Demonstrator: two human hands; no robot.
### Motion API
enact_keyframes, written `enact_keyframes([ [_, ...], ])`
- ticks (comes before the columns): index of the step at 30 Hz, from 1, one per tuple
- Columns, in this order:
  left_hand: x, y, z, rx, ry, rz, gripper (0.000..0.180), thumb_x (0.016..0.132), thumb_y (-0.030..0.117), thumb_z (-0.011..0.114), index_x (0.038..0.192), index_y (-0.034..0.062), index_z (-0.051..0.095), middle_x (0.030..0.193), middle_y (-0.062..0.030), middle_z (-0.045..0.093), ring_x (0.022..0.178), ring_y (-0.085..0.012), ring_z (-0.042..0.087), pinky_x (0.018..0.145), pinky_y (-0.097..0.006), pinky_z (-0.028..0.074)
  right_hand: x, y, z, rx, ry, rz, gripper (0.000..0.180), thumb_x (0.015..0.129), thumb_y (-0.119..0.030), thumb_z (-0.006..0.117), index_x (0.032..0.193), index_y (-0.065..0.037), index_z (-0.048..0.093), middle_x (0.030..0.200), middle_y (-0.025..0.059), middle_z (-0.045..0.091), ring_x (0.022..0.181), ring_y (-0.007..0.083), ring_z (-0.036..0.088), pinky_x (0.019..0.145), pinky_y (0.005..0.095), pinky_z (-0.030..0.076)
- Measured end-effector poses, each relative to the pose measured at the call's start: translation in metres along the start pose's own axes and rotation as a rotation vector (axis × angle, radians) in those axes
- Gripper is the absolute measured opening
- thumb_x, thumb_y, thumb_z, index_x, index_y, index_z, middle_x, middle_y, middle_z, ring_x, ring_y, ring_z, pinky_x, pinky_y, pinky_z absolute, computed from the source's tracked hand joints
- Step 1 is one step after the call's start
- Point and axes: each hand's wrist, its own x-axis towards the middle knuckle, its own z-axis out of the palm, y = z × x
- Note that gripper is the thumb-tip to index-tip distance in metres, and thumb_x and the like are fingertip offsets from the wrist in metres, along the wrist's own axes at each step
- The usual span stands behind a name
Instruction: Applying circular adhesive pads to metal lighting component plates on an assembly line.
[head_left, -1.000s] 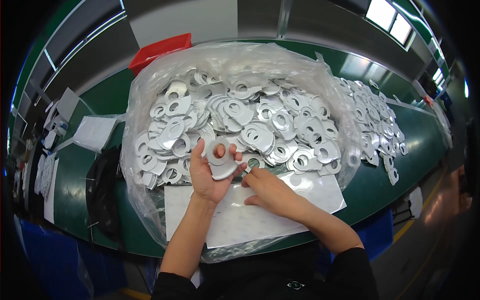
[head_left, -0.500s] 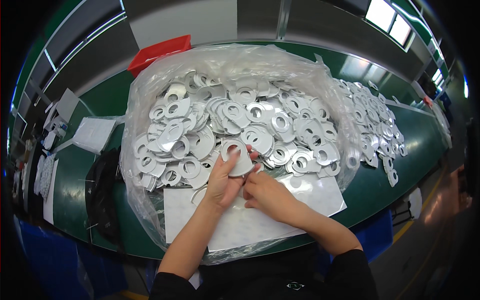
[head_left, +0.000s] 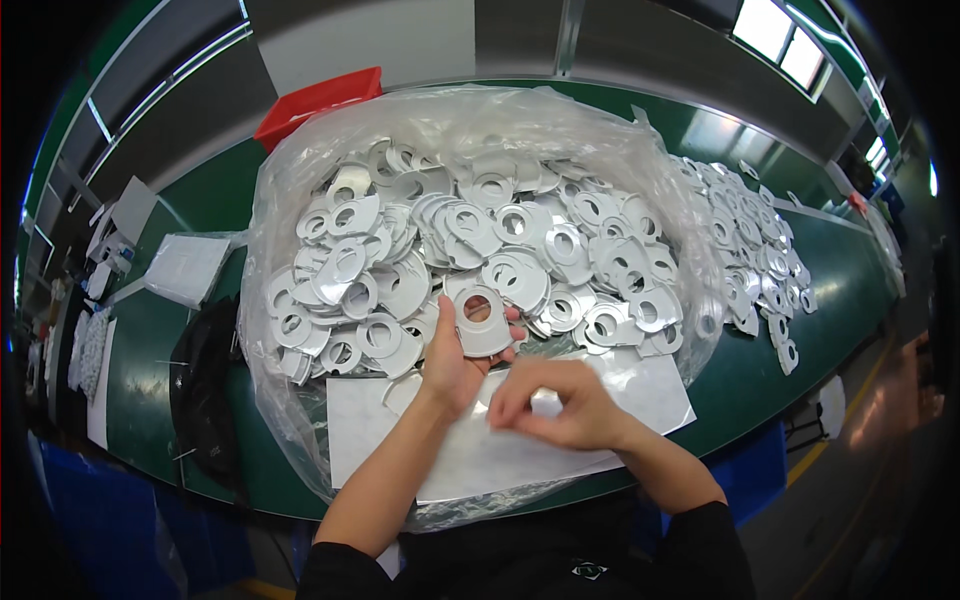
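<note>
My left hand [head_left: 455, 378] is closed around the edges of a flat silver-white plate [head_left: 484, 343] with a large round hole, tilted up over the front of a heap. To its right and nearer to me, my right hand [head_left: 565, 405] hovers over a glossy white sheet [head_left: 385, 455]. Its thumb and fingertips are bent together in a pinch, blurred by motion; whatever they hold, if anything, is too small to make out. Many similar holed plates [head_left: 470, 222] lie heaped behind my hands in a clear plastic bag [head_left: 290, 200].
More holed plates [head_left: 745, 235] are spread over the green table [head_left: 770, 375] at the right. Behind the bag stands a red bin [head_left: 320, 103]. A black bag-like bundle [head_left: 205, 385] and a wrapped white packet [head_left: 187, 268] lie at the left.
My right hand has drawn away from the plate, toward me and to the right. The left hand still holds the plate, its thumb now at the plate's left edge instead of across the hole.
</note>
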Motion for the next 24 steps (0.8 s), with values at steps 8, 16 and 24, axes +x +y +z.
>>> enact_keyframes([
  [8,-0.016,-0.004,0.018,0.146,-0.010,-0.160,0.065,0.098,0.054,0.015,0.117,0.0043,0.051,0.106,-0.0111,0.062,0.085,-0.0248,0.062,0.063,-0.034,0.048,0.009,0.041,-0.014,0.274,0.600,0.209,0.014,0.086,-0.003,0.062,0.095,-0.001,0.052,0.086,0.0058,0.060,0.071,0.0075,0.057,0.057,0.0198,0.049],
  [16,-0.014,-0.008,0.015,0.192,-0.046,-0.153,0.066,0.098,0.056,0.015,0.114,0.0038,0.052,0.103,-0.0102,0.061,0.086,-0.0238,0.062,0.064,-0.034,0.050,0.008,0.049,-0.009,0.241,0.577,0.285,0.015,0.086,-0.005,0.064,0.094,-0.002,0.053,0.085,0.0048,0.060,0.067,0.0052,0.055,0.055,0.0178,0.046],
  [24,-0.014,-0.008,0.013,0.199,-0.060,-0.154,0.066,0.098,0.056,0.015,0.114,0.0040,0.052,0.102,-0.0099,0.061,0.085,-0.0228,0.063,0.064,-0.033,0.050,0.007,0.050,-0.010,0.253,0.573,0.303,0.014,0.085,-0.003,0.065,0.093,-0.001,0.053,0.087,0.0052,0.060,0.073,0.0064,0.056,0.057,0.0178,0.047],
])
